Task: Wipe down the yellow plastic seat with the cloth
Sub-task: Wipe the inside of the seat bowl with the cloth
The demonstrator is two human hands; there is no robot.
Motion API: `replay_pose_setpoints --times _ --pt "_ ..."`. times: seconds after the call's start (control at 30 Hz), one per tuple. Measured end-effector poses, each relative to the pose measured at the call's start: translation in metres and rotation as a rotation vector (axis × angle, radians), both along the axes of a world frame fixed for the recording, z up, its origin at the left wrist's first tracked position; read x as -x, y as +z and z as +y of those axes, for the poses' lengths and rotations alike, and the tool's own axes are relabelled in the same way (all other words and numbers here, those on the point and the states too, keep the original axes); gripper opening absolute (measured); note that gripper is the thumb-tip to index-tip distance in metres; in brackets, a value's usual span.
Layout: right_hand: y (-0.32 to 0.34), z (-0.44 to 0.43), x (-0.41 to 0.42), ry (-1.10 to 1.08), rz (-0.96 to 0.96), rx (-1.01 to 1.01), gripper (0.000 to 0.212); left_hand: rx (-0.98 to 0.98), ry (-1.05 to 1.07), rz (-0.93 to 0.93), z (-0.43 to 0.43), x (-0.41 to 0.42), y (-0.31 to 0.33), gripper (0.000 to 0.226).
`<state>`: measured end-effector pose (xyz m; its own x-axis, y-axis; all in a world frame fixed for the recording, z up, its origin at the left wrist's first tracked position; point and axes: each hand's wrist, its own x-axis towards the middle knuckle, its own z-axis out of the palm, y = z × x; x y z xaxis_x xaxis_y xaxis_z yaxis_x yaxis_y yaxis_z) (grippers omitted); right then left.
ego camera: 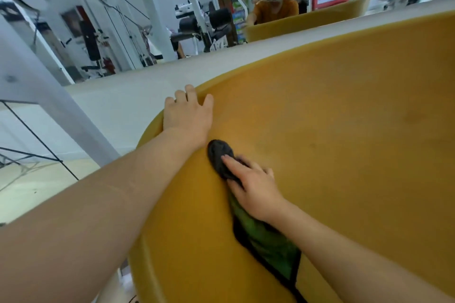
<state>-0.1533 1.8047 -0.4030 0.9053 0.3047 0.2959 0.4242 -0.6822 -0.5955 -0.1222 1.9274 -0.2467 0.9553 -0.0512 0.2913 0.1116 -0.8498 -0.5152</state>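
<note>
The yellow plastic seat (332, 130) fills most of the head view, its curved shell rising to the right. My left hand (188, 113) grips the seat's left rim, fingers curled over the edge. A cloth (268, 241), dark grey at its bunched tip and green lower down, lies on the seat's inner surface. My right hand (253, 184) presses the cloth flat against the seat with fingers extended, the grey tip sticking out beyond the fingertips, close under my left wrist.
A pale table top (138, 91) runs behind the seat. Another yellow seat (307, 19) stands across it, with a person wearing a headset (275, 5) beyond. White gym machines (157, 12) fill the back; a white post (49, 81) stands at the left.
</note>
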Motion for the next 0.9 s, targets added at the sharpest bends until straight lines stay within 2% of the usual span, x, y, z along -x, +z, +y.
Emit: replay_pose_setpoints --times 0.07,0.13,0.17,0.23,0.27,0.37,0.43,0.5,0.57,0.63,0.7,0.8,0.87,0.9 --pt "-0.022 -0.054 -0.026 -0.241 0.155 0.045 0.051 0.062 -0.057 0.004 0.002 0.003 0.009 0.058" --pt "-0.031 -0.085 -0.037 -0.486 0.296 -0.024 0.054 0.133 -0.08 -0.017 0.002 0.006 0.016 0.056" --pt "-0.027 -0.08 -0.038 -0.531 0.322 -0.062 0.055 0.146 -0.074 -0.028 0.001 0.008 0.017 0.055" --pt "-0.009 -0.042 -0.03 -0.474 0.312 -0.134 0.056 0.149 -0.063 -0.028 -0.004 0.009 0.012 0.059" --pt "0.002 -0.014 -0.02 -0.369 0.248 -0.145 0.056 0.139 -0.052 -0.031 -0.004 0.007 0.008 0.062" --pt "0.02 0.043 0.017 -0.024 -0.076 -0.079 0.054 0.087 -0.048 -0.035 0.004 0.006 0.006 0.063" --pt "0.013 0.018 -0.002 0.026 -0.209 0.06 0.053 0.093 -0.075 -0.037 0.007 0.008 0.009 0.058" --pt "-0.009 -0.031 -0.039 -0.156 -0.133 0.184 0.052 0.101 -0.084 -0.033 0.006 0.01 0.011 0.058" --pt "-0.02 -0.074 -0.063 -0.454 0.088 0.063 0.051 0.125 -0.082 -0.023 0.003 0.011 0.012 0.059" --pt "-0.012 -0.062 -0.065 -0.572 0.213 -0.094 0.051 0.155 -0.073 -0.036 0.004 0.01 0.012 0.056" --pt "0.012 -0.004 -0.052 -0.437 0.166 -0.188 0.051 0.191 -0.08 -0.054 0.005 0.008 0.012 0.051" --pt "0.049 0.073 -0.018 -0.059 -0.152 -0.267 0.049 0.211 -0.069 -0.107 0.014 0.008 0.012 0.039" --pt "0.055 0.076 -0.023 0.049 -0.317 -0.195 0.047 0.195 -0.067 -0.129 0.018 0.011 0.012 0.03" --pt "0.051 0.064 -0.037 0.005 -0.356 -0.122 0.049 0.189 -0.073 -0.129 0.018 0.012 0.013 0.028"
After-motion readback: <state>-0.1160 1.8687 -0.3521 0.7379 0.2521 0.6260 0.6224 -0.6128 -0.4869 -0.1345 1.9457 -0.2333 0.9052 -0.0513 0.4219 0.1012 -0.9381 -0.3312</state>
